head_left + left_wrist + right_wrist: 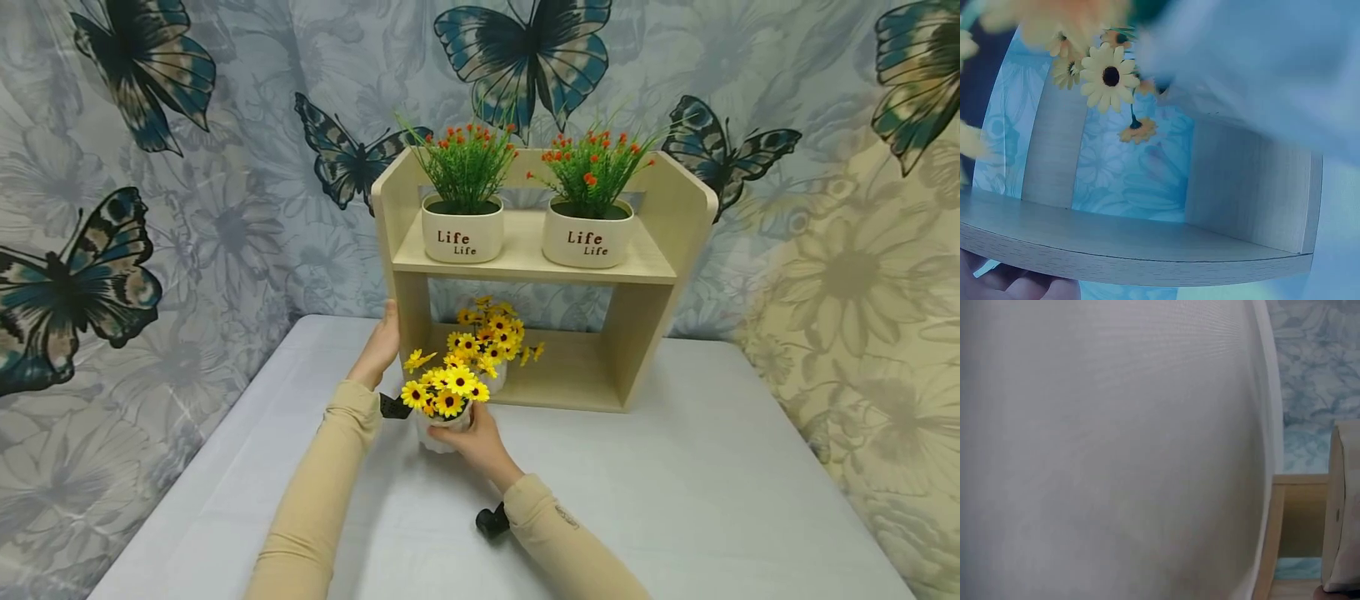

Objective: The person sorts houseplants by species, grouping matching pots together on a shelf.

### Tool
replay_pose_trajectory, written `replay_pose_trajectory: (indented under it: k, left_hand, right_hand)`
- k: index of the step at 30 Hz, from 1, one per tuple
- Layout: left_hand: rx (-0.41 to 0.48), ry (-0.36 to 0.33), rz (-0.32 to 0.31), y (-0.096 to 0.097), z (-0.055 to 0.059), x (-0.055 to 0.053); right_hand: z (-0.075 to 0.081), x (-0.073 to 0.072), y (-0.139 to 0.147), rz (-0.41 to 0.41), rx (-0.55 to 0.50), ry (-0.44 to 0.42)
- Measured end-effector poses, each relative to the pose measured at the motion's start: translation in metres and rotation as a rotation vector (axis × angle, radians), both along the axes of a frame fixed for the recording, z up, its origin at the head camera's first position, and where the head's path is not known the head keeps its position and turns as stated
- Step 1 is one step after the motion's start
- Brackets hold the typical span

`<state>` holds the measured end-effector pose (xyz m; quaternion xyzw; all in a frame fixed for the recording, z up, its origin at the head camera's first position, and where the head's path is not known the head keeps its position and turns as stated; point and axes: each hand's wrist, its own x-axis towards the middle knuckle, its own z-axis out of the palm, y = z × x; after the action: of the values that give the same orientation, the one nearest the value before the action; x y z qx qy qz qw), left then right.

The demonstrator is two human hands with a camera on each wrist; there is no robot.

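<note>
My right hand point(480, 446) grips a white flowerpot point(432, 436) with yellow, dark-centred flowers point(450, 387), in front of the lower left of a wooden shelf point(651, 346). A second pot of yellow flowers point(504, 329) stands just behind it in the lower compartment, its white pot partly hidden. My left hand point(381, 346) rests against the outer face of the shelf's left side panel. In the left wrist view its fingers point(1019, 286) lie along that panel, and blurred flowers fill the upper left.
On the upper level stand two white oval pots point(462, 237) point(587, 243) with green stems and small red-orange flowers, marked "Life". The shelf stands on a table with a white cloth point(720, 467). Behind hangs a butterfly-patterned backdrop point(525, 58).
</note>
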<state>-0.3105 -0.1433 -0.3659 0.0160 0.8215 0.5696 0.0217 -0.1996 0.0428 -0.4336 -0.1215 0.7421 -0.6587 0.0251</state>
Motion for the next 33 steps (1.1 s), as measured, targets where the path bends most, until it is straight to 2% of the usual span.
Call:
replay_pose_trajectory:
  k: [10,18,20,27,33]
  left_hand:
    - [0.018,0.033,0.006,0.002,0.0,0.003]
    - [0.008,0.019,0.008,0.003,0.0,0.003]
    - [0.013,0.021,0.008,0.003,-0.001,0.003]
    - [0.023,0.037,0.008,0.003,-0.002,0.002]
    - [0.017,0.02,0.011,0.003,-0.003,0.002]
  right_hand:
    - [0.016,0.012,0.022,-0.012,0.034,0.015]
    - [0.013,0.014,0.049,-0.09,0.041,-0.015]
    - [0.011,0.014,0.058,-0.106,0.047,0.002]
    - [-0.02,0.0,0.091,-0.169,0.02,-0.008]
    - [-0.026,-0.003,0.112,-0.205,0.0,0.006]
